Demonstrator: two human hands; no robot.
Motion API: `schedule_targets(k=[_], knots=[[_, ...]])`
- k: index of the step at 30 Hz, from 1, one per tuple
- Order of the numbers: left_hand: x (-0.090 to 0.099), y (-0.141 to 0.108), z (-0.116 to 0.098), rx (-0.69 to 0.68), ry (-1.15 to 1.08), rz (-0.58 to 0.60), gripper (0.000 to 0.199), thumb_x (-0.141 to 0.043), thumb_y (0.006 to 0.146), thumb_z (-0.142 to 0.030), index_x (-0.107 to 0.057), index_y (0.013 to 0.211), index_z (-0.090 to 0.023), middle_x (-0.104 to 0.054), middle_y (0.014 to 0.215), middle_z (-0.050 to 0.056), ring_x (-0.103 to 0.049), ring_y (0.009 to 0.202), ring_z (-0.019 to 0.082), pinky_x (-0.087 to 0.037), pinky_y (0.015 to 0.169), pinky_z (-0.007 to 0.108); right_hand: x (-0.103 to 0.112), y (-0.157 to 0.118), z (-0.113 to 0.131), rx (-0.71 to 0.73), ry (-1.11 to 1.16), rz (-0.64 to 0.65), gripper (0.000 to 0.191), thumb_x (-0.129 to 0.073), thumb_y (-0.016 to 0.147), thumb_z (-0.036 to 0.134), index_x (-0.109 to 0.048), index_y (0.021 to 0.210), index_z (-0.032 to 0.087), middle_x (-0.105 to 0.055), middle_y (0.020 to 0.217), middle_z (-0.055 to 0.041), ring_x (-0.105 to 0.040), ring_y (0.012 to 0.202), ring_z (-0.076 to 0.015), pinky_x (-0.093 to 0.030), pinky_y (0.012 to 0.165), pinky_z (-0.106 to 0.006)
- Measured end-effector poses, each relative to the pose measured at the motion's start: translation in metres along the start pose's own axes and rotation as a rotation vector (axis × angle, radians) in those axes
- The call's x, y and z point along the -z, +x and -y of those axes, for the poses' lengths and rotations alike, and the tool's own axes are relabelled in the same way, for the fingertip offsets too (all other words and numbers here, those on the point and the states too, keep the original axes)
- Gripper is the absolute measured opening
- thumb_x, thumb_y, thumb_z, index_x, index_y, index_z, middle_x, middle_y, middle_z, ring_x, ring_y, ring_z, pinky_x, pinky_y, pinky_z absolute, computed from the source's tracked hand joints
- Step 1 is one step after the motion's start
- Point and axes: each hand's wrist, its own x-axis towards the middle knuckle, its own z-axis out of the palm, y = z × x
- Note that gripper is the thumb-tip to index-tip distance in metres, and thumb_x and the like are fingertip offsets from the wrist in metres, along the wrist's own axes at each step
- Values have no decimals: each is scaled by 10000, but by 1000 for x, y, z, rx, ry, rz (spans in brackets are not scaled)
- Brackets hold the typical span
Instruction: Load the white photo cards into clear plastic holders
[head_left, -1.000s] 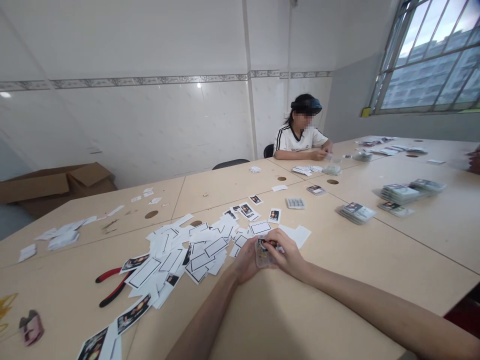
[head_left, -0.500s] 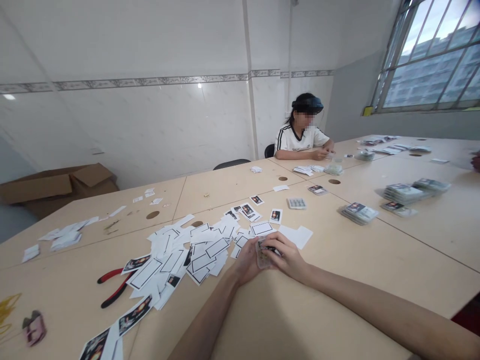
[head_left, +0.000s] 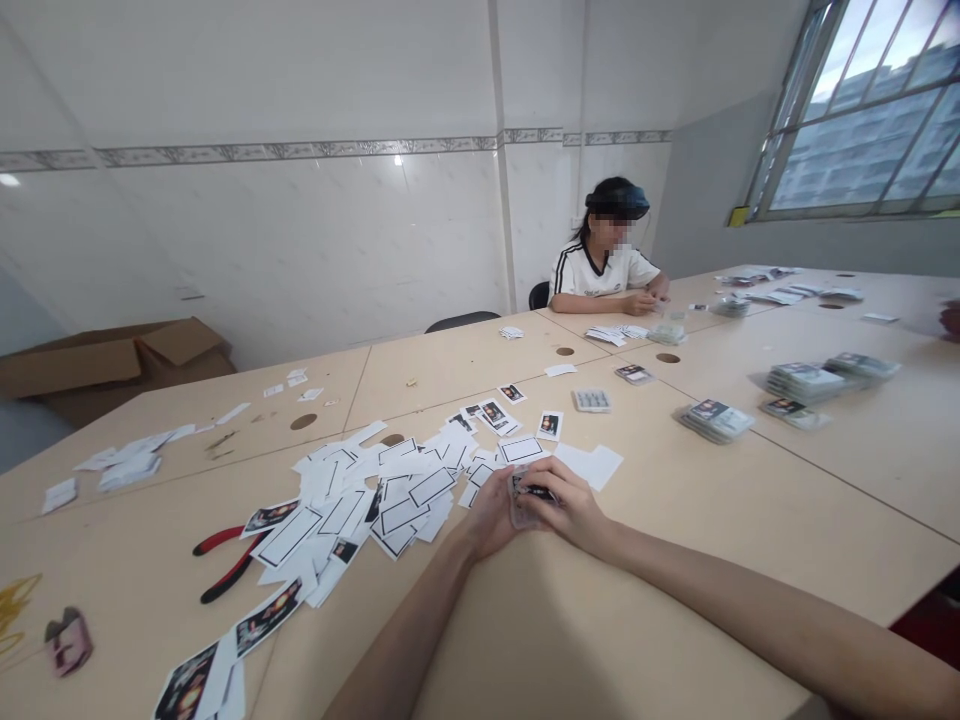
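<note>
A small clear plastic case [head_left: 523, 508] with a dark printed card in it is held between my two hands near the table's front. My left hand [head_left: 491, 515] grips the case from its left side. Over its top and right side lie the bent fingers of my right hand [head_left: 566, 505], which partly hide the card. Just beyond my hands is a white card with a black border [head_left: 523, 450]. A large heap of loose white cards [head_left: 405, 500] spreads to the left of my hands.
Red-handled pliers [head_left: 229, 565] lie left of the heap. A clear compartment case [head_left: 592, 401] sits ahead, with stacked cases [head_left: 716, 420] to the right. Across the table sits a person [head_left: 604, 265] in a white shirt. A cardboard box [head_left: 112, 365] stands at far left.
The view has shifted slightly. Both hands stay on the case, and the dark card now covers more of its inside.
</note>
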Motion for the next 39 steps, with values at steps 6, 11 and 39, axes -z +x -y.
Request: schedule_targets(k=[6,11,39], knots=[[0,0,0,9,3,-11,273,-366,819,-303,-568,800,-120,-552,682,18,-517,620,109,-393,679,260,3,2,2,-12,21,31,165,-495,789,189,-534,947,218,-526,908,-64,-527,860,-162,-464,739,-304],[1,0,0,2,-8,-2,307,-336,831,-306,-573,827,-111,-559,697,28,-528,658,125,-395,676,271,4,3,3,-22,29,48,167,-493,790,179,-531,950,212,-528,909,-63,-523,863,-157,-459,747,-300],[2,1,1,8,29,-43,229,-421,785,-292,-572,817,-123,-595,764,56,-555,722,158,-397,726,305,2,1,-2,-24,18,17,154,-467,806,188,-539,940,215,-534,893,-62,-529,840,-153,-461,725,-292]])
